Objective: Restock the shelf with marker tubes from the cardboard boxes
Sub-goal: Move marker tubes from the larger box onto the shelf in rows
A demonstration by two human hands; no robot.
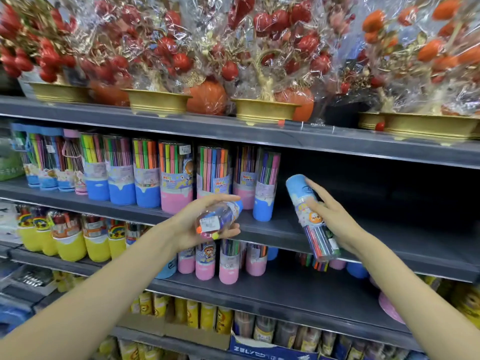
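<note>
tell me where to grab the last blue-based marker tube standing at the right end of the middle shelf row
Grip the blue-based marker tube around its clear middle, coming from the right: it stands upright, the shelf beside it on that side is bare, while a pink-based tube crowds its left.

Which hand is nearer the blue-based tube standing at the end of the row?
Left. The left hand holds a tube just below-left of that blue-based tube; the right hand grips another tube farther right, before the shelf's open stretch.

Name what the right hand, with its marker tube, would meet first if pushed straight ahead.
Probably nothing soon: the right hand and its marker tube face the bare shelf stretch; depth is unclear.
</note>
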